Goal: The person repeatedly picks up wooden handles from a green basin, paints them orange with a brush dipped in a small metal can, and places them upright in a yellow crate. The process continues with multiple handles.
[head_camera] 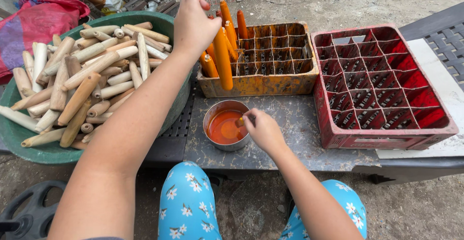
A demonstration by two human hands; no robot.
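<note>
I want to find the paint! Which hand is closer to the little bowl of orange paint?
The right hand. It is at the bowl, at its right rim, dipping something into the paint. The left hand is raised farther back, holding an orange stick by the yellow crate.

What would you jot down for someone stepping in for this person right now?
Left hand: raised, holding an orange-painted stick over the orange crate.
Right hand: holding a brush in the paint bowl.
Done: several painted sticks stand in the orange crate's left cells.
Left: the green tub holds many bare sticks; the red crate holds none.
</note>
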